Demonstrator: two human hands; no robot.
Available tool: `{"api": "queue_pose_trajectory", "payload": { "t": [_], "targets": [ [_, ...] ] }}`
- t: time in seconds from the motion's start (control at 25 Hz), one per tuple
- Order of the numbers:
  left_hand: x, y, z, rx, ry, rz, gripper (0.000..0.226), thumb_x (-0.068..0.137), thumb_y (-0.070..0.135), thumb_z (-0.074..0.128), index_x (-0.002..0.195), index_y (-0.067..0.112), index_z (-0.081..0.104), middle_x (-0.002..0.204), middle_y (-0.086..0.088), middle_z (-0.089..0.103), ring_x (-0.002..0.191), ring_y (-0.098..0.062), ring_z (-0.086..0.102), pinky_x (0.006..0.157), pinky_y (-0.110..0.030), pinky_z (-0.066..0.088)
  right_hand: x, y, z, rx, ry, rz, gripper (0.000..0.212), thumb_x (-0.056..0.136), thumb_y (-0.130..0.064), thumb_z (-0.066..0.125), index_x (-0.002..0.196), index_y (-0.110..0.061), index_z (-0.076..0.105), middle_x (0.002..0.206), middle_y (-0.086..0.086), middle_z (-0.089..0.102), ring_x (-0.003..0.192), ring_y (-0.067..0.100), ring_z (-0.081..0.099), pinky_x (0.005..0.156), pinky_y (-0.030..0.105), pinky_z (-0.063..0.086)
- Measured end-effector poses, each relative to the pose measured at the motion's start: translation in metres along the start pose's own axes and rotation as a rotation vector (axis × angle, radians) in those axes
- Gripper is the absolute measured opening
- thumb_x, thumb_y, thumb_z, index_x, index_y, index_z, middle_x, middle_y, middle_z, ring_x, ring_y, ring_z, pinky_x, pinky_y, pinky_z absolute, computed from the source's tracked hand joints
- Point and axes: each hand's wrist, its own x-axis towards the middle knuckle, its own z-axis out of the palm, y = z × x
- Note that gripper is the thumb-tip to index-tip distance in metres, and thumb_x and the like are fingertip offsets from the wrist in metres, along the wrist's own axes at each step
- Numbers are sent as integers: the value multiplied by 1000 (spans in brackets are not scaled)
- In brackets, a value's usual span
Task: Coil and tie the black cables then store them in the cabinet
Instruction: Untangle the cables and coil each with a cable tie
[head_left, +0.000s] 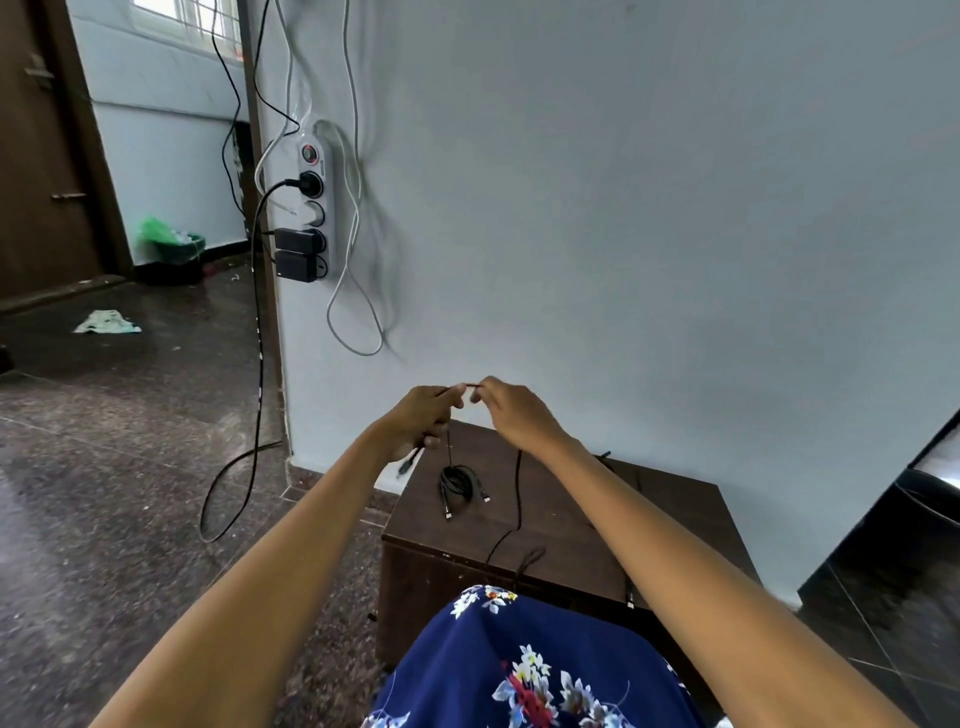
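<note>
My left hand (421, 415) and my right hand (511, 410) are raised side by side above the dark wooden cabinet (675, 519). Between their fingertips they pinch a short stretch of a thin black cable (470, 385). My left hand also grips more of that cable, and a plug end (406, 465) hangs below it. A coiled black cable (457, 483) lies on the cabinet top under my hands. Another loose black cable (514, 514) runs across the top toward the front edge.
A white power strip (314, 208) with black plugs hangs on the wall at the left, with black and white wires dangling from it. A black cord (228, 499) loops on the floor. A green-lined bin (174, 249) stands by the door. My blue floral skirt (519, 665) fills the foreground.
</note>
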Motion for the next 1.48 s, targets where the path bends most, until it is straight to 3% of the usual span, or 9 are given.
{"api": "queue_pose_trajectory", "payload": {
  "t": [0.24, 0.36, 0.48, 0.64, 0.84, 1.04, 1.24, 1.36, 1.48],
  "targets": [
    [2, 12, 8, -498, -184, 38, 36, 102, 30, 31, 72, 17, 44, 62, 4, 46, 46, -8, 40, 43, -18, 35, 0, -6, 5, -49, -15, 178, 33, 100, -17, 28, 115, -13, 57, 106, 11, 65, 87, 32, 64, 72, 34, 47],
    [8, 16, 19, -522, -23, 124, 39, 102, 20, 28, 67, 14, 44, 105, -9, 65, 93, -22, 62, 86, -31, 47, -4, -15, 13, 181, -407, 310, 37, 100, -22, 29, 126, -6, 49, 80, 5, 49, 52, 19, 49, 52, 30, 49],
    [14, 7, 19, -326, 157, 124, 37, 102, 18, 33, 69, 13, 50, 116, -6, 55, 104, -23, 50, 91, -29, 38, -12, -17, 1, 185, -769, 325, 38, 96, -18, 40, 128, 0, 50, 65, 1, 35, 44, 12, 35, 41, 22, 46],
    [10, 0, 29, -11, 109, 145, 30, 100, 11, 37, 77, 8, 55, 76, -6, 57, 68, -21, 51, 49, -16, 36, 0, -22, -32, 52, -299, 120, 41, 97, -37, 45, 66, -12, 56, 56, 0, 40, 45, 15, 39, 41, 21, 35],
    [9, 16, 30, -224, -193, 128, 50, 102, 44, 22, 99, 11, 60, 49, 7, 29, 36, -4, 20, 35, -16, 19, 17, -10, -44, 354, 154, 298, 53, 95, -46, 44, 52, -17, 33, 48, -4, 34, 45, 14, 30, 49, 27, 24],
    [9, 24, 31, -498, -397, 92, 36, 102, 31, 32, 72, 18, 47, 51, 8, 39, 39, -5, 35, 35, -17, 31, 11, -2, -13, 699, 166, 596, 44, 98, -37, 33, 61, -15, 39, 55, 0, 37, 45, 14, 29, 43, 24, 21],
    [25, 17, 42, -562, -14, 125, 38, 103, 23, 28, 71, 14, 47, 117, -9, 61, 109, -28, 56, 92, -40, 46, -6, 2, 14, 537, -204, 602, 34, 93, -26, 35, 63, -16, 47, 53, -2, 39, 42, 11, 30, 39, 18, 23],
    [32, 9, 46, -258, 210, 117, 33, 103, 17, 32, 77, 11, 52, 108, -9, 55, 97, -27, 51, 79, -34, 43, -5, 5, 0, 167, -144, 402, 41, 92, -33, 40, 63, -10, 58, 57, 0, 47, 53, 17, 46, 51, 25, 34],
    [27, 8, 56, 2, 46, 152, 23, 101, 6, 31, 88, 5, 49, 79, -8, 55, 68, -23, 52, 56, -25, 43, 2, -1, -22, 32, 76, 292, 43, 85, -40, 46, 51, -15, 53, 52, -4, 53, 51, 13, 50, 51, 25, 33]
  ]
}}
